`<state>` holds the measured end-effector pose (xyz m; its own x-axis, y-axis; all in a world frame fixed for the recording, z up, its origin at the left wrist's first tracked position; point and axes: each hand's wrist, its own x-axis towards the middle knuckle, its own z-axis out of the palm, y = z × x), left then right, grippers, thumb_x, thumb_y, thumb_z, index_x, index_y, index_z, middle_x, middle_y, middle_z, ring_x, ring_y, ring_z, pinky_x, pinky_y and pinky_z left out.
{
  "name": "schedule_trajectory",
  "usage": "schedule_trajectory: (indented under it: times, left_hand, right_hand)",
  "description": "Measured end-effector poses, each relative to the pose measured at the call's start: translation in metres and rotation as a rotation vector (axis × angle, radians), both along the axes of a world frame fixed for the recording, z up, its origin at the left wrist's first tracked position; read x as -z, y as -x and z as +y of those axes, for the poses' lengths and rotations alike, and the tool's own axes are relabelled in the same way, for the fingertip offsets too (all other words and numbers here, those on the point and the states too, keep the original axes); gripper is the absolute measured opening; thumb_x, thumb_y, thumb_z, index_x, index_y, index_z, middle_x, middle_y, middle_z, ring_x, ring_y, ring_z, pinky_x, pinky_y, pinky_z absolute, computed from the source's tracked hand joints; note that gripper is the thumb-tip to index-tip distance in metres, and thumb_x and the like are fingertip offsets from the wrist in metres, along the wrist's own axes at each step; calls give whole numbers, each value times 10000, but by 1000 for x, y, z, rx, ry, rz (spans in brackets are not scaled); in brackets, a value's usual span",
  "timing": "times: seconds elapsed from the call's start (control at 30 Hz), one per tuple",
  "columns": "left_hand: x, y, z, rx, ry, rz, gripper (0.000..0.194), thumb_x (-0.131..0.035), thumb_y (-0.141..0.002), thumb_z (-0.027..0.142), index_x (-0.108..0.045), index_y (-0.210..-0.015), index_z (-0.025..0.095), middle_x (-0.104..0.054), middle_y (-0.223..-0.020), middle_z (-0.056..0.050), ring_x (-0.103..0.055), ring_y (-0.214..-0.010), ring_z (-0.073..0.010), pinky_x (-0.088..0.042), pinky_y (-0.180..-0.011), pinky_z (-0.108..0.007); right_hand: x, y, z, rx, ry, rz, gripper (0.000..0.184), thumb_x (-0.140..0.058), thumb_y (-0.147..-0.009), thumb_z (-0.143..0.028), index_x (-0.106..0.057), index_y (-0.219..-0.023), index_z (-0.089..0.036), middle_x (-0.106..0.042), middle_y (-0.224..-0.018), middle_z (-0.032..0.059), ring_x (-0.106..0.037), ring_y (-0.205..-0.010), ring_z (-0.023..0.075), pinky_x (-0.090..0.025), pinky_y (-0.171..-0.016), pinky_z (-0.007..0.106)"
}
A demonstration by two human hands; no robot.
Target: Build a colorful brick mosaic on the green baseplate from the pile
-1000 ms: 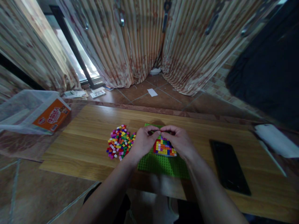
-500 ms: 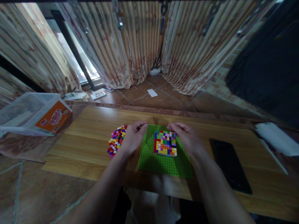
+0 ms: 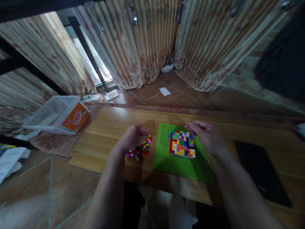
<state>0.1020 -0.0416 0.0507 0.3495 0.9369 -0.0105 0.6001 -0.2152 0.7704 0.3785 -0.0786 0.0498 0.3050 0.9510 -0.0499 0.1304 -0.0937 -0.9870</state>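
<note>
A green studded baseplate [image 3: 164, 162] lies on the wooden table, bearing a square build of small multicoloured toy bricks [image 3: 182, 144]. At the build's far right corner is my right hand [image 3: 205, 133], thumb and fingers pinched together; what they hold, if anything, is too small to make out. To the left of the baseplate, my left hand [image 3: 132, 136] hangs over a heap of loose toy bricks [image 3: 143, 149] and covers part of it. Its fingers are curled closed at the heap's far side, and anything between them is hidden.
A black flat device [image 3: 262, 171] rests on the table [image 3: 102, 136] to the right. Beyond the table's left end stands a clear plastic bin [image 3: 50, 117] with an orange label. Papers [image 3: 111, 95] lie on the tiled floor near long curtains [image 3: 152, 47].
My left hand has moved from the baseplate's far left corner to the loose bricks. My right hand stays by the build's far right corner. The whole view has shifted and tilted.
</note>
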Motion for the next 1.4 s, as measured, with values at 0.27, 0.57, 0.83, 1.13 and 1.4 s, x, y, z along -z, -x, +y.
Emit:
schedule_trajectory:
  times: [0.27, 0.57, 0.83, 1.13, 1.4]
  left_hand:
    - [-4, -19, -3, 66, -165, 437, 250, -523, -755, 91, -737, -840, 188, -727, -855, -72, -639, -769, -188, -458, -730, -267]
    - [1, -27, -3, -12, -172, 469, 200, -543, -765, 113, -722, -806, 195, -730, -846, -80, -666, -832, -218, -481, -805, -297]
    - [4, -39, -4, -29, -106, -261, 231, -597, -818, 185, -673, -1036, 166, -727, -975, -67, -689, -910, -181, -534, -854, -294]
    - [-10, -72, -24, -23, -77, -595, 344, -643, -810, 192, -629, -1153, 206, -676, -934, -21, -657, -885, -133, -529, -863, -267]
    - [-12, -77, -28, -13, -128, -589, 346, -627, -829, 198, -605, -1173, 209, -677, -956, -26, -654, -913, -134, -518, -887, -274]
  right_hand:
    - [-2, 4, 0, -7, 5, -93, 323, -713, -722, -522, -752, -763, -204, -758, -798, 59, -668, -764, 209, -490, -721, 340]
    - [0, 4, 1, -28, -5, -103, 298, -709, -730, -495, -754, -760, -201, -757, -790, 58, -668, -755, 216, -488, -720, 349]
    - [-16, 18, -7, -98, -216, -174, 189, -652, -828, -383, -741, -887, -227, -760, -920, 35, -681, -850, 195, -508, -807, 343]
    - [-19, 38, -15, -314, -344, -352, 152, -609, -895, -335, -720, -980, -272, -736, -997, 14, -673, -953, 183, -503, -872, 331]
    - [-17, 40, -15, -270, -339, -350, 203, -585, -908, -306, -698, -1075, -280, -725, -1049, 20, -664, -998, 186, -493, -904, 335]
